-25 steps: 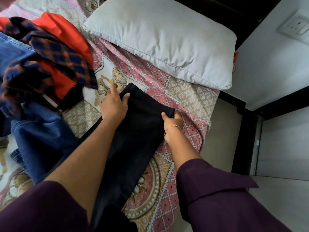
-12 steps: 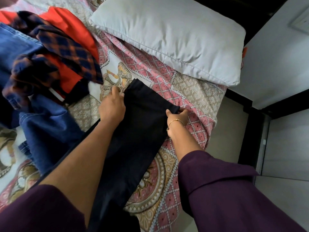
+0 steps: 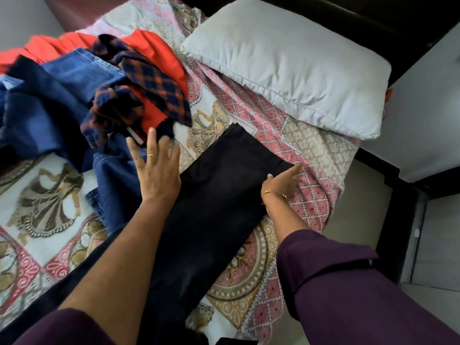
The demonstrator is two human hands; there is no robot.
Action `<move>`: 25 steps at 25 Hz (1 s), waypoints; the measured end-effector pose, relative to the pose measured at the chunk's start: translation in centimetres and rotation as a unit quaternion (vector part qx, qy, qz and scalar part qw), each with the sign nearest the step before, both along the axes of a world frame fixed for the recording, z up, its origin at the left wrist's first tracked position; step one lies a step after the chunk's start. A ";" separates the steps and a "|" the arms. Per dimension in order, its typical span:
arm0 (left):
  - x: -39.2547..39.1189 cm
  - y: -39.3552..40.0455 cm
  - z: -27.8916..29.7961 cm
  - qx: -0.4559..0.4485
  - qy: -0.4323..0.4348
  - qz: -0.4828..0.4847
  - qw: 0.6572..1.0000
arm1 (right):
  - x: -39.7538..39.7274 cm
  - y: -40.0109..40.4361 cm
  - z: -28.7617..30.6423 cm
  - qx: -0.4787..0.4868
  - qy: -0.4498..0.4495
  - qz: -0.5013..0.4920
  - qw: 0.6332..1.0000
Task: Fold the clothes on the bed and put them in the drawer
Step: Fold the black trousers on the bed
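Black trousers point(image 3: 219, 192) flat on bedsheet point(image 3: 316, 150), right hand point(image 3: 282, 180) touching their corner, left hand point(image 3: 156, 165) fingers spread.

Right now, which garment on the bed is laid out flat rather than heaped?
The black trousers, stretched out smooth between the left hand and right hand. The blue jeans, checked shirt and orange garment lie crumpled together.

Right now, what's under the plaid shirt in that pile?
Under the plaid shirt an orange garment and blue jeans show at its edges. Whatever lies deeper in the pile is covered.
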State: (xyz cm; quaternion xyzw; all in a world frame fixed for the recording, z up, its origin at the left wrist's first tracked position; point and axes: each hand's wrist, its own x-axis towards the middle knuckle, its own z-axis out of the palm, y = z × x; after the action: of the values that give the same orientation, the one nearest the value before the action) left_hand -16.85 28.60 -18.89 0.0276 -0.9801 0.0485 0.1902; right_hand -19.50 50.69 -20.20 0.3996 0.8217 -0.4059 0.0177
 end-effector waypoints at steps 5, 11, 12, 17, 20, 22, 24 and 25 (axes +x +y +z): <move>2.0 -0.7 3.3 0.371 -0.116 0.446 0.806 | 1.3 -0.8 -0.1 0.105 -0.021 0.062 0.992; -0.8 -3.4 6.9 0.510 0.045 0.452 0.730 | 1.5 -1.7 -0.2 0.006 -0.024 -0.048 0.999; -1.8 -3.6 8.2 0.505 0.089 0.428 0.744 | 1.5 -1.3 0.0 0.006 -0.027 -0.026 0.999; -4.9 -3.8 8.2 0.567 0.008 0.074 0.820 | 1.6 -0.7 0.0 0.093 -0.090 0.163 0.978; -3.5 -1.8 4.6 0.197 -0.333 -0.082 0.918 | 1.4 -0.4 0.2 0.076 -0.089 0.164 0.980; -1.1 1.0 2.2 0.087 -0.318 -0.153 0.932 | 1.1 0.4 0.2 0.085 -0.115 0.226 0.964; 1.3 3.4 -0.1 0.094 -0.301 -0.166 0.935 | 1.0 0.7 0.2 0.083 -0.122 0.239 0.960; 2.0 4.3 -1.2 0.081 -0.272 -0.145 0.948 | 0.9 0.7 0.0 0.084 -0.121 0.227 0.963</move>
State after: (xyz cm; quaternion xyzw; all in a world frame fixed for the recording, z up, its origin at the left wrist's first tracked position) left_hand -14.82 32.87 -20.06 -0.1134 -0.9888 -0.0533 -0.0811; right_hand -18.56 51.44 -20.18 0.2488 0.9137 -0.2695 0.1751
